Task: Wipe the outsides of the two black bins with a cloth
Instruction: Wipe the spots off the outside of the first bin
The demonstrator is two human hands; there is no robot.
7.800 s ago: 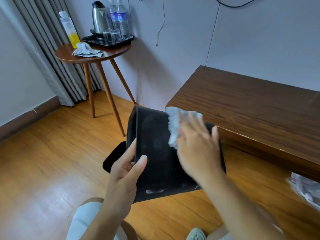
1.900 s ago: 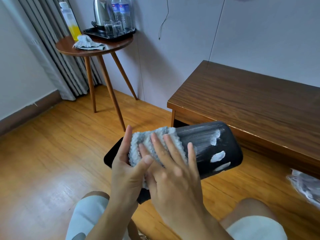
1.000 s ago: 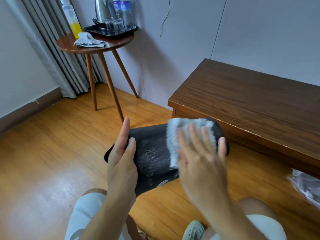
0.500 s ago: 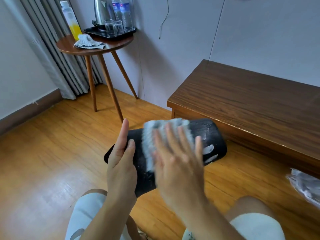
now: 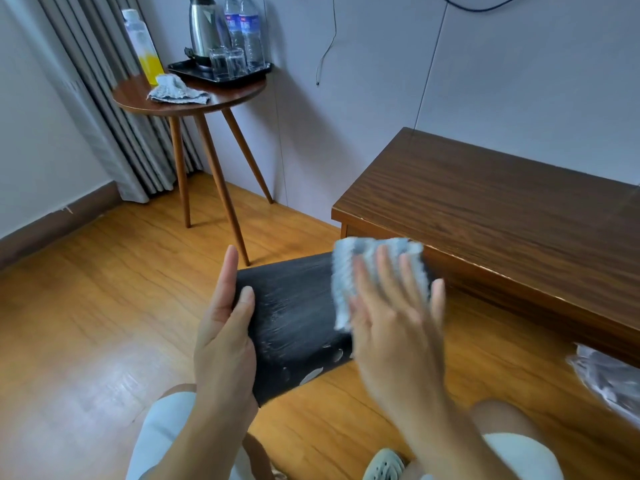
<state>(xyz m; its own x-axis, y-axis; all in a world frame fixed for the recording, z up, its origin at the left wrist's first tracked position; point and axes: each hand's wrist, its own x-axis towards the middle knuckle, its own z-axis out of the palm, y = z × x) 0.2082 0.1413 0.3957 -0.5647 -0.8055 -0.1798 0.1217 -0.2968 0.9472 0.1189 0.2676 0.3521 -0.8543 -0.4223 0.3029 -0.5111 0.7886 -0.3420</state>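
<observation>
A black bin [image 5: 294,317] lies on its side in front of me, held above the wooden floor, its outside streaked with wet marks. My left hand [image 5: 225,327] grips its near left edge, thumb on top and fingers out of sight behind it. My right hand [image 5: 391,306] lies flat with straight, spread fingers and presses a grey-white cloth [image 5: 349,268] against the bin's far right part. The right hand is blurred by motion. Only one black bin is in view.
A low wooden bench [image 5: 502,216] stands right behind the bin. A round three-legged side table [image 5: 194,102] at the back left carries a second cloth, a kettle tray, bottles and glasses. A crumpled plastic bag [image 5: 609,375] lies at the right. My knees and a shoe are below.
My right hand has slid the cloth from the bin's middle to its far right end. The left hand keeps its grip on the left edge. The camera has tilted slightly.
</observation>
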